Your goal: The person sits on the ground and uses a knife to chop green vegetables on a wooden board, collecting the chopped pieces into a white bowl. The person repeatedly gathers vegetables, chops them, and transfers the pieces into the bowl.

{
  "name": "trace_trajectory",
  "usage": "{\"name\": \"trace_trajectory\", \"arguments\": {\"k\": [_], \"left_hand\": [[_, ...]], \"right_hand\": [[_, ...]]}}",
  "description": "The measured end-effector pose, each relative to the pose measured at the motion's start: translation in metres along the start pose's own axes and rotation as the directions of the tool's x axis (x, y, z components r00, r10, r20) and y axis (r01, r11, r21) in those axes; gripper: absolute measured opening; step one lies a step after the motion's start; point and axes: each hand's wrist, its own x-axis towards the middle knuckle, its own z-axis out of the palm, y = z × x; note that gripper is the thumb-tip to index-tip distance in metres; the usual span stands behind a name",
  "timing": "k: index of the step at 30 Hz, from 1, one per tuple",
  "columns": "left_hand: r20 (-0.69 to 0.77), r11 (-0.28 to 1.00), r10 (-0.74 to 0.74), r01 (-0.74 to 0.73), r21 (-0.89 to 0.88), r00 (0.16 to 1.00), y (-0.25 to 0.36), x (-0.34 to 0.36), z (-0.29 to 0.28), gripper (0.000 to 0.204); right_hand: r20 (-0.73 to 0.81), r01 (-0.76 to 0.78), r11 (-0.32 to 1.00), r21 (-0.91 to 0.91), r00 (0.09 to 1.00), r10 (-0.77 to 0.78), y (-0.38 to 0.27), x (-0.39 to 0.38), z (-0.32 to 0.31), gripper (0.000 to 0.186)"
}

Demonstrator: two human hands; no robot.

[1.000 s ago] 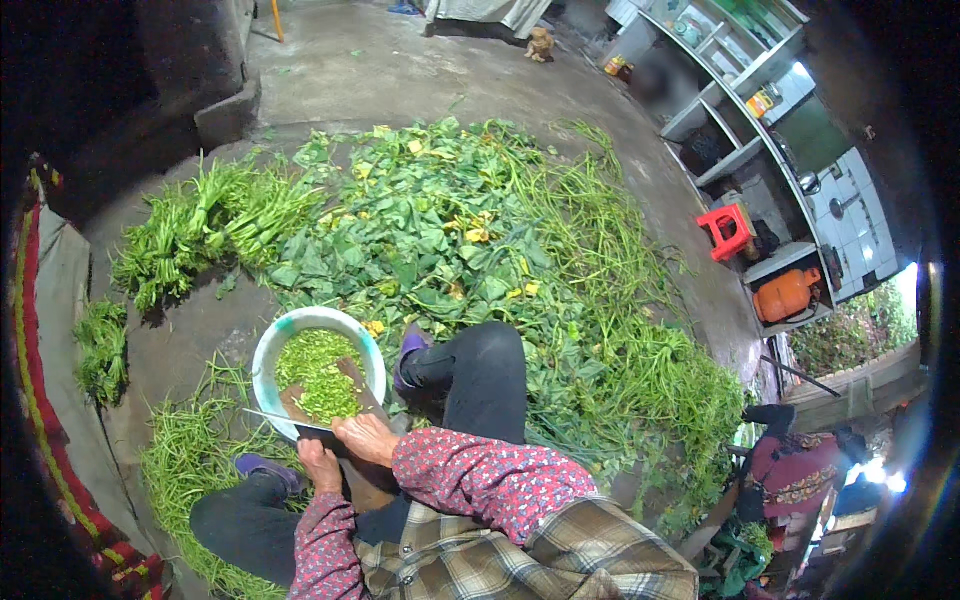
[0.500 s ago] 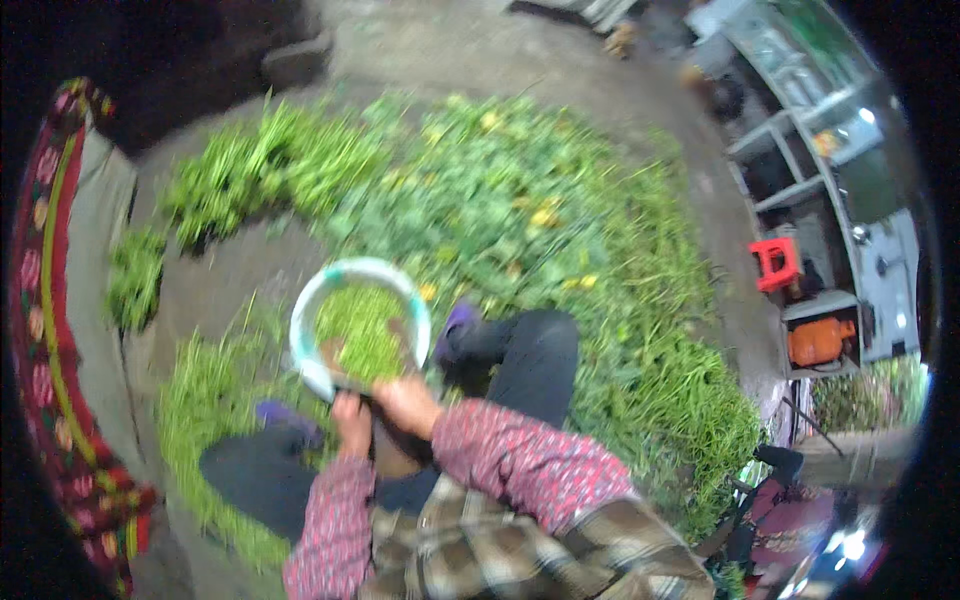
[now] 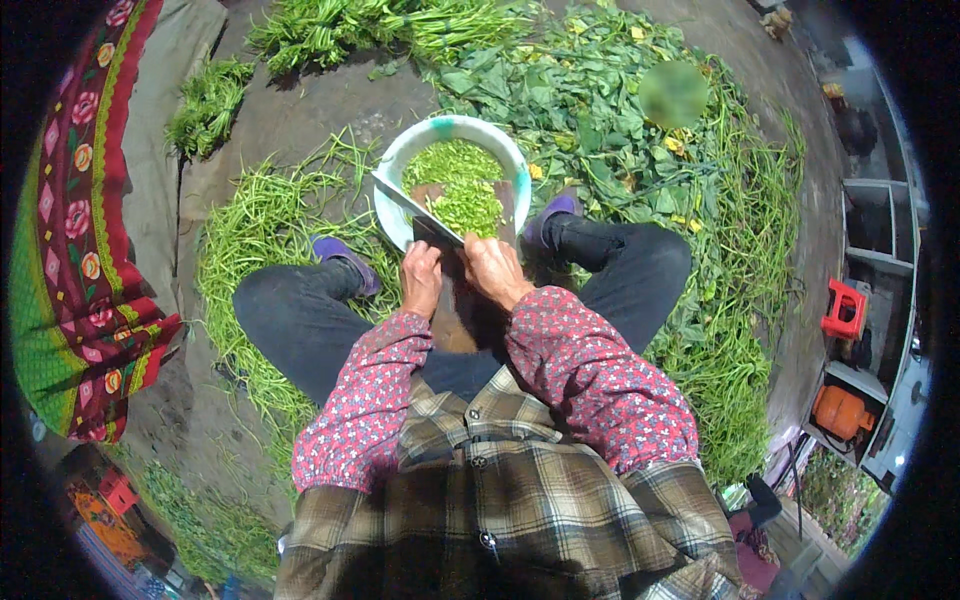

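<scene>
A white basin with green patches on its rim (image 3: 450, 126) stands on the ground between my purple shoes. Finely chopped green stalks (image 3: 468, 205) fill its middle. A dark brown wooden board (image 3: 455, 320) reaches from my lap into the basin. My right hand (image 3: 492, 270) grips a knife, whose blade (image 3: 405, 203) slants toward the far left over the board and basin. Close beside it, my left hand (image 3: 421, 278) rests at the board's left side with its fingers curled in. Whatever those fingers hold is hidden.
Long green stalks (image 3: 250, 215) lie at the left, with bundles of stalks (image 3: 390, 30) farther off. A broad heap of leaves (image 3: 590, 120) spreads to the right. A flowered cloth (image 3: 90, 210) hangs at far left. At right are a red stool (image 3: 845, 308) and an orange cylinder (image 3: 842, 412).
The view has turned and tilted, so the basin sits farther up and right. It is sharper, and the knife blade now shows plainly. Both hands stay together at the board.
</scene>
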Motion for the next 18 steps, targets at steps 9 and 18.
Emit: {"name": "trace_trajectory", "arguments": {"k": [9,18], "left_hand": [[0.074,0.983,-0.165,0.157,0.098,0.984,-0.028,-0.016,0.013,0.013],[-0.161,0.972,-0.232,0.222,-0.078,0.959,0.005,0.015,-0.020,0.015]], "right_hand": [[0.070,-0.013,0.998,-0.060,0.997,0.017,-0.012,-0.017,0.002,0.006],[-0.026,-0.120,0.988,0.093,0.992,0.123,-0.015,-0.001,-0.021,0.015]]}}
